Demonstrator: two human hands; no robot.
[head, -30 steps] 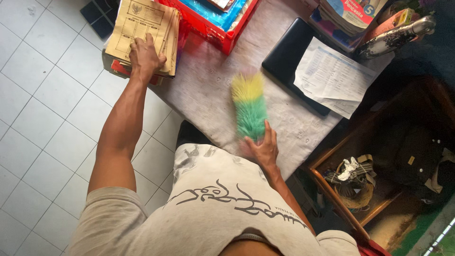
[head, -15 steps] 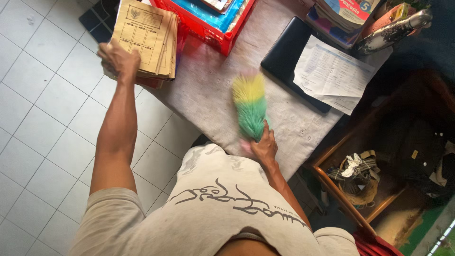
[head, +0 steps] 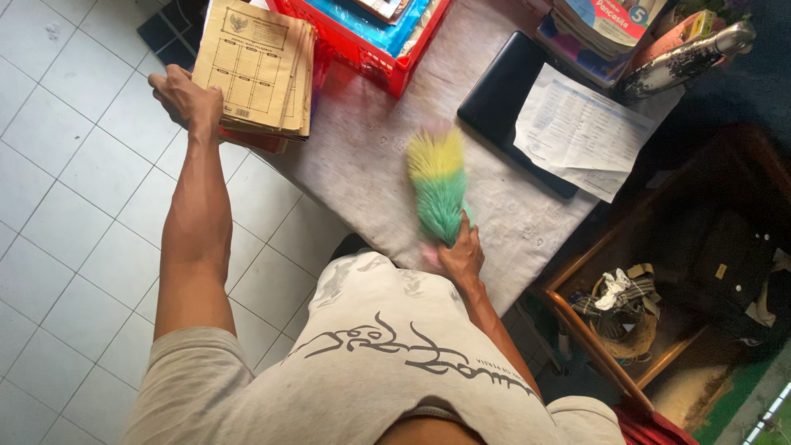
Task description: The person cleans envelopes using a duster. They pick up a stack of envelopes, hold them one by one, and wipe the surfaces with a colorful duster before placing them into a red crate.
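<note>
- The right hand (head: 461,255), nearest the body, has its fingers wrapped round the handle of a feather duster (head: 438,188); the green and yellow plumes lie on the grey worktop (head: 362,148).
- The left arm stretches straight out over the tiled floor (head: 74,206); the left hand (head: 185,97) has its fingers curled on the edge of a stack of tan booklets (head: 257,67) at the worktop's corner.
- Bare worktop lies between duster and stack.
- Farther off: a red crate (head: 387,70), and a black folder (head: 503,99) under a printed sheet (head: 581,132).
</note>
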